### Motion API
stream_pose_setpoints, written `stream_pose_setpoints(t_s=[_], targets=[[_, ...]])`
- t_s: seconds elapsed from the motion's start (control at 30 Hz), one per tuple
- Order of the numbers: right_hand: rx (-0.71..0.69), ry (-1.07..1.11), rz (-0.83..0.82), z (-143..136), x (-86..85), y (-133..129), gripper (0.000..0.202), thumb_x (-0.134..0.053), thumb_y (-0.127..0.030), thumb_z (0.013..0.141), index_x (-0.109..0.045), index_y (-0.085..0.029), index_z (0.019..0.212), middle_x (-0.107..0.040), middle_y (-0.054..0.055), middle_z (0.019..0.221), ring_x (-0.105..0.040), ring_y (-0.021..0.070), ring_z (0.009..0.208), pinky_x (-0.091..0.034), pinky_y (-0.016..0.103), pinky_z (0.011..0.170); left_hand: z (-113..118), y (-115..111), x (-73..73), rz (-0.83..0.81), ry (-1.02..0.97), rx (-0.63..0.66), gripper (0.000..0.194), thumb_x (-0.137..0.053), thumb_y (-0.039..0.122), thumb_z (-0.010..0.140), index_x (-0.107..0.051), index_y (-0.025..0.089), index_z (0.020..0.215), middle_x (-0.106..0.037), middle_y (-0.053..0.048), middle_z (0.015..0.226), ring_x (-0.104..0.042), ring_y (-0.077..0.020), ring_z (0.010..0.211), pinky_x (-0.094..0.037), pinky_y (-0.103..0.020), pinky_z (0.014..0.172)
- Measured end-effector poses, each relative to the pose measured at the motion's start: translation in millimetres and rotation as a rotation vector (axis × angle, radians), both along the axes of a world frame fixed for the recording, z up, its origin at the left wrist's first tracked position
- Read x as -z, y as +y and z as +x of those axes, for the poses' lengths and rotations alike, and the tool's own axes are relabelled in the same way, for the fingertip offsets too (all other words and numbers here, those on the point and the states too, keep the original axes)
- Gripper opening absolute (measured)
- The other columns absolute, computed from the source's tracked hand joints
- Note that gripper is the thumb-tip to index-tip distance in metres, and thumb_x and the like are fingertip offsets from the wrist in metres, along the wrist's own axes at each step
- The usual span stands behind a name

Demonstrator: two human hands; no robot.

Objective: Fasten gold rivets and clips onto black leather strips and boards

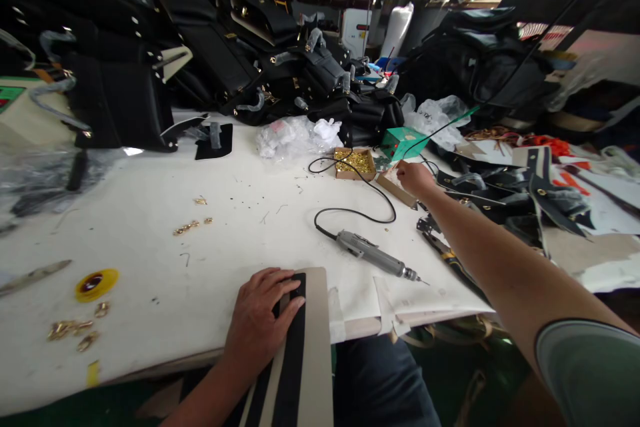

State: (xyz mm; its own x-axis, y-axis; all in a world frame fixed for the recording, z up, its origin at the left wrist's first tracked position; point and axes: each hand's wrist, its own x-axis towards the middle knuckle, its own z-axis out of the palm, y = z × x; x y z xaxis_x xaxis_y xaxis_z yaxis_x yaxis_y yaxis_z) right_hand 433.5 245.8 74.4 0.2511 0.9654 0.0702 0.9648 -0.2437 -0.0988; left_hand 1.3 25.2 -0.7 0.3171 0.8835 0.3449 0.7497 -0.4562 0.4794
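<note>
My left hand (263,313) presses on a beige panel with black stripes (315,333), its fingers and thumb on a black strip near the top end. That panel overhangs the table's front edge above my lap. At the far right, my right hand (416,177) reaches into a small cardboard box (397,191), fingertips closed together; what they pinch is too small to see. Beside it stands a cardboard tray of small gold-coloured hardware pieces (356,161). A grey electric screwdriver (373,253) with a black cord lies between my hands, its bit pointing right.
Gold-coloured metal fittings (186,227) and a yellow tape roll (97,285) lie on the left. Black handbags (120,100) pile up behind. A green power box (404,143) stands near clear plastic bags (440,117). Yellow-and-black handled pliers (453,259) lie under my right forearm.
</note>
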Motion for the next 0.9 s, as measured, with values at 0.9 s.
stream_pose_setpoints(t_s=[0.9], targets=[[-0.123,0.264,-0.120,0,18.6,-158,0.016,-0.065,-0.029,0.085,-0.079,-0.023,0.089,-0.078,0.001,0.081,-0.067,0.0173,0.073,-0.041,0.026,0.064,4,-1,-5.4,-0.040,-0.026,0.005,0.019,-0.072,0.036,0.090,-0.077,0.027,0.105,-0.075,-0.003,0.122,-0.061,-0.0288,0.120,-0.047,-0.047,0.103]])
